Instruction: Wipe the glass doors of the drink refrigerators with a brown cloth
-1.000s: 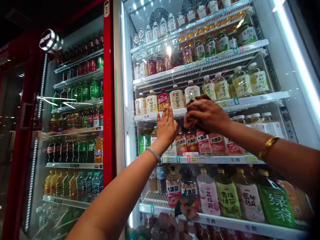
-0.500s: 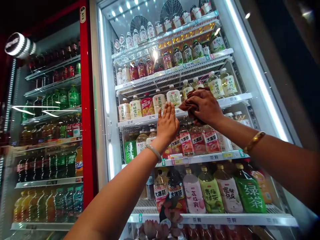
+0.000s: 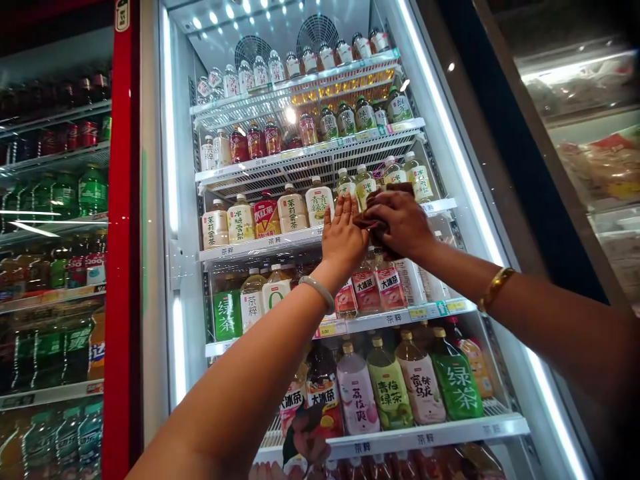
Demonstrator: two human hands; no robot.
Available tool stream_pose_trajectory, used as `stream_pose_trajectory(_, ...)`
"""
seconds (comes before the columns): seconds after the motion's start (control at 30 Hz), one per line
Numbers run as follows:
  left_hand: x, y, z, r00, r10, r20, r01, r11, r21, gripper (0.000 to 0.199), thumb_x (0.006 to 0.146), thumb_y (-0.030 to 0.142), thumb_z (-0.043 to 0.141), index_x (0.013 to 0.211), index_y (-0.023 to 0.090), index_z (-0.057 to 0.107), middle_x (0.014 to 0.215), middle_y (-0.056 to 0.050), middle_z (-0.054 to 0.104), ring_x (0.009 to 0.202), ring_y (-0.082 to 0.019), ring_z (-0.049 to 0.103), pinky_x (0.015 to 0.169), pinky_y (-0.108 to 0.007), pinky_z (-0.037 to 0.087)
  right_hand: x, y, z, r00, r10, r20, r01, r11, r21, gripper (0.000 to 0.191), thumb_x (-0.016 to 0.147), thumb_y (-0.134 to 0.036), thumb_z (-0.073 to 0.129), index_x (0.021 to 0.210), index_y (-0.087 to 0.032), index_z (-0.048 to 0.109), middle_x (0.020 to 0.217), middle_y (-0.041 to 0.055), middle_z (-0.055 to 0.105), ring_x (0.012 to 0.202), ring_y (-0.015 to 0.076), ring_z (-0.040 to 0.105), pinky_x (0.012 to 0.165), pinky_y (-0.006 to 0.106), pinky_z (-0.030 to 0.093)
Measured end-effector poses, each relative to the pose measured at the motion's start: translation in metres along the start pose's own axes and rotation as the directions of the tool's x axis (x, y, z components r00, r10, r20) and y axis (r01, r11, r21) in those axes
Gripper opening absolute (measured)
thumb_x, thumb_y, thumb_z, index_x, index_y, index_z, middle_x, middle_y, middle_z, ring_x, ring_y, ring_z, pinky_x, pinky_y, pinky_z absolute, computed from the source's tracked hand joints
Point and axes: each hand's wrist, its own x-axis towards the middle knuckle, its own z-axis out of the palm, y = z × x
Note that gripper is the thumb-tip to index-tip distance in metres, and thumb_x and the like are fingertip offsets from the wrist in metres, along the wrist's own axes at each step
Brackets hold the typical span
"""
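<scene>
My left hand point(image 3: 345, 233) lies flat with its fingers stretched out, against the glass door in front of the bottle shelves. A pale bangle point(image 3: 318, 292) circles that wrist. Close beside it, my right hand point(image 3: 407, 223) is closed around a bunched brown cloth point(image 3: 400, 248), which lies against the glass. The cloth's left end comes up to my left fingers. On my right wrist sits a gold bangle point(image 3: 494, 288). Behind the glass, bottles of pale tea point(image 3: 319, 203) line the middle shelf; the hands and cloth hide some of them.
A lit cooler frame point(image 3: 450, 140) runs along the right of the door. To the left, a red-framed cooler point(image 3: 125, 253) holds more drinks. Packaged goods point(image 3: 605, 160) sit in a case at the far right. Lower shelves carry large bottles point(image 3: 356, 390).
The view has swung to the right, bringing the right-hand case into sight. My left hand has slid right along the glass, closer to my right hand and the cloth.
</scene>
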Motion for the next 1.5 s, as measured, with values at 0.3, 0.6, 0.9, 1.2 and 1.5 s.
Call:
stream_pose_trajectory(0.3, -0.015, 0.011, 0.014, 0.98, 0.198, -0.006, -0.198, 0.98, 0.034, 0.068, 0.102, 0.025, 0.036, 0.167, 0.008, 0.022, 0.176, -0.012, 0.024, 0.166, -0.022, 0.014, 0.138, -0.047, 0.007, -0.016, 0.032, -0.029, 0.983, 0.18, 0.029, -0.179, 0.983, -0.041, 0.029, 0.084, -0.028, 0.067, 0.111, -0.024, 0.077, 0.127, 0.0131, 0.066, 0.118, 0.0362, 0.058, 0.098, 0.056, 0.054)
stream_pose_trajectory(0.6, -0.017, 0.011, 0.013, 0.979, 0.203, -0.011, -0.202, 0.977, 0.065, 0.066, 0.105, 0.028, 0.033, 0.165, 0.003, 0.024, 0.175, -0.015, 0.025, 0.165, -0.026, 0.017, 0.137, -0.048, 0.011, -0.033, 0.012, -0.029, 0.97, -0.158, 0.186, 0.151, 0.987, 0.051, 0.027, 0.091, -0.037, 0.062, 0.113, -0.026, 0.075, 0.131, 0.0092, 0.068, 0.124, 0.0327, 0.058, 0.109, 0.054, 0.048)
stream_pose_trajectory(0.9, -0.018, 0.014, 0.015, 0.985, 0.173, -0.022, -0.172, 0.984, 0.041, 0.065, 0.105, 0.026, 0.033, 0.165, 0.004, 0.024, 0.176, -0.014, 0.023, 0.165, -0.027, 0.017, 0.137, -0.05, 0.011, -0.01, 0.013, -0.023, 0.93, 0.368, 0.005, -0.36, 0.91, -0.205, 0.032, 0.089, -0.035, 0.066, 0.118, -0.022, 0.073, 0.134, 0.017, 0.062, 0.123, 0.0387, 0.054, 0.104, 0.062, 0.045)
stream_pose_trajectory(1.2, -0.023, 0.016, 0.016, 0.986, 0.162, -0.026, -0.162, 0.987, 0.003, 0.066, 0.104, 0.026, 0.033, 0.166, 0.005, 0.024, 0.176, -0.013, 0.021, 0.165, -0.026, 0.015, 0.138, -0.05, 0.009, -0.03, 0.045, -0.051, 0.987, 0.041, 0.153, -0.043, 0.999, 0.012, 0.024, 0.09, -0.037, 0.064, 0.109, -0.028, 0.073, 0.127, 0.01, 0.068, 0.121, 0.0312, 0.06, 0.105, 0.051, 0.05)
stream_pose_trajectory(1.5, -0.029, 0.016, 0.016, 0.987, 0.156, -0.03, -0.156, 0.988, -0.006, 0.066, 0.104, 0.027, 0.031, 0.167, 0.006, 0.021, 0.177, -0.012, 0.019, 0.166, -0.026, 0.015, 0.137, -0.051, 0.009, -0.028, 0.019, -0.037, 0.977, -0.032, 0.211, 0.036, 0.999, -0.014, 0.029, 0.086, -0.041, 0.065, 0.112, -0.03, 0.072, 0.129, 0.0086, 0.066, 0.121, 0.0359, 0.059, 0.106, 0.06, 0.049)
